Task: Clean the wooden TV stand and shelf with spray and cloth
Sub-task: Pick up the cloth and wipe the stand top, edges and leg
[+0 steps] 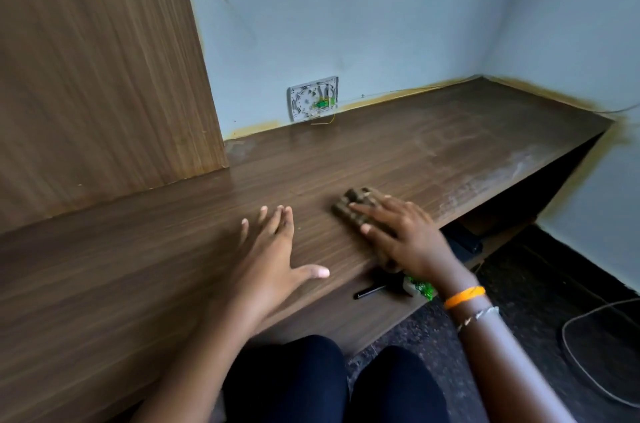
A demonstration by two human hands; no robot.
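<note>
The wooden TV stand top [173, 267] runs from the near left to the far right corner, with dusty pale streaks toward its right end. A folded brown cloth [353, 203] lies on it near the front edge. My right hand [405, 235] presses flat on the cloth with fingers spread. My left hand [277, 256] rests flat on the bare wood to the left of the cloth, fingers straight, holding nothing. A spray bottle [417, 287] with a green label and black trigger lies at the stand's front edge, mostly hidden behind my right wrist.
A tall wooden panel [97, 76] rises at the back left. An open wall socket box [313, 98] sits on the blue wall just above the stand. A dark object [465, 241] lies under the stand's right end. A cable [588, 353] loops on the dark floor at right.
</note>
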